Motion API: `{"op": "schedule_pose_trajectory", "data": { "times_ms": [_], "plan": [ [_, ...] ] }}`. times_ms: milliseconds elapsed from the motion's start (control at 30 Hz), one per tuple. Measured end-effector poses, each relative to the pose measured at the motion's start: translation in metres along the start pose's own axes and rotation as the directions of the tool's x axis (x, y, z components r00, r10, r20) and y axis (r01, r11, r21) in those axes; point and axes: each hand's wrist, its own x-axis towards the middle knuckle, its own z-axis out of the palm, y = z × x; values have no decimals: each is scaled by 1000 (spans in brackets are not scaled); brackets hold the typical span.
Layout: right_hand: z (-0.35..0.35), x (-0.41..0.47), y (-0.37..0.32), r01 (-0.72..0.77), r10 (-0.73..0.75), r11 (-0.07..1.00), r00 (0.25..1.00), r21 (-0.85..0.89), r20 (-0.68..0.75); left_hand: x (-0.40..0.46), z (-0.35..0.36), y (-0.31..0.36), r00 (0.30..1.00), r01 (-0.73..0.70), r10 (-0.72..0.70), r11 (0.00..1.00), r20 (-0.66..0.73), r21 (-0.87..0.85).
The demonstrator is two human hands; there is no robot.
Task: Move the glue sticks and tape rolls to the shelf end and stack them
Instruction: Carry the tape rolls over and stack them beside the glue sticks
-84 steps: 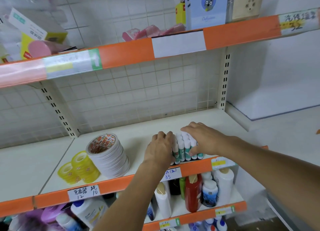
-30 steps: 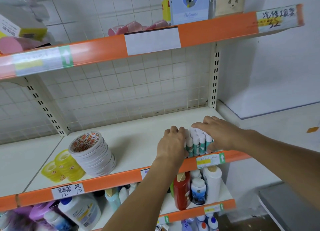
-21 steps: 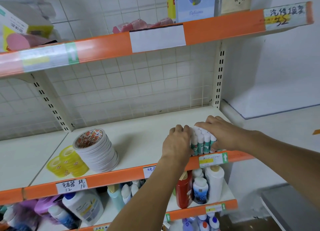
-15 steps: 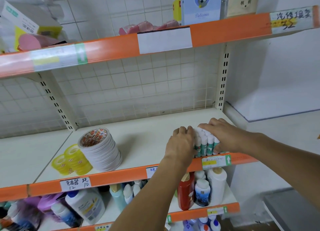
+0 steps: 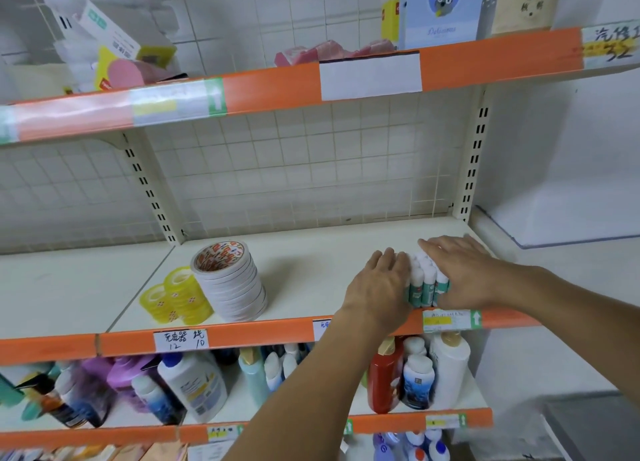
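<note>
A cluster of upright glue sticks (image 5: 425, 280) with white caps and green labels stands near the right end of the middle shelf (image 5: 311, 270), at its front edge. My left hand (image 5: 379, 287) presses flat against the cluster's left side. My right hand (image 5: 460, 273) lies over its top and right side, fingers fairly straight. A leaning stack of white tape rolls (image 5: 230, 282) stands at the shelf's left, with several yellow clear tape rolls (image 5: 175, 298) lying beside it.
An orange price strip (image 5: 263, 336) runs along the shelf front. Bottles (image 5: 415, 374) fill the shelf below. The upper shelf (image 5: 485, 55) carries boxes and packets. A white wall (image 5: 561, 149) adjoins the shelf's right end.
Both hands have slid the glue stick cluster rightward along the shelf front, toward its right end. The tape rolls stayed put.
</note>
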Motion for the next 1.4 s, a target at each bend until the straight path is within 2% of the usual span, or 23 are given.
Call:
{"op": "schedule_pose_trajectory", "data": {
  "times_ms": [100, 367, 533, 667, 933, 1100, 1400],
  "plan": [
    [-13, 0, -18, 36, -36, 999, 999, -17, -13, -11, -9, -8, 999, 40, -39, 998, -19, 44],
    [-29, 9, -98, 271, -272, 962, 960, -11, -61, -70, -33, -53, 966, 257, -254, 942, -39, 217],
    [-37, 18, -145, 400, -396, 917, 910, 11, -123, -113, -66, -80, 925, 380, -356, 882, -136, 278],
    [-49, 24, -186, 493, -491, 870, 859, -22, -147, -151, -95, -105, 857, 514, -463, 804, -227, 298],
    [-66, 41, -286, 662, -663, 745, 721, -81, -201, -228, -132, -157, 707, 706, -651, 628, -275, 328],
    [-69, 53, -355, 732, -737, 672, 649, -111, -186, -274, -151, -196, 623, 776, -738, 544, -258, 318],
    [-70, 81, -510, 819, -826, 561, 547, -115, -134, -349, -172, -290, 520, 847, -808, 447, -276, 288]
  ]
}}
